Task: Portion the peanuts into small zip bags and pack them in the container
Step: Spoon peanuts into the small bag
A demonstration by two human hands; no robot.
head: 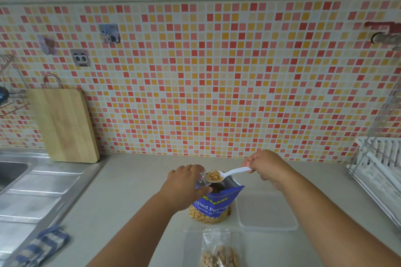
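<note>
A blue bag of salted peanuts (213, 206) stands open on the counter. Above its mouth my right hand (264, 168) grips a white plastic spoon (230, 173) heaped with peanuts. My left hand (184, 182) pinches a small clear zip bag (202, 180) right beside the spoon's bowl, just left of the peanut bag's opening. A filled zip bag of peanuts (219, 251) lies on the counter in front of the peanut bag. A clear plastic container (267, 210) sits to the right of the peanut bag.
A steel sink and drainboard (32, 197) lie at the left, with a blue striped cloth (41, 245) near the front edge. A wooden cutting board (63, 125) leans on the tiled wall. A white dish rack (379, 175) stands at the right.
</note>
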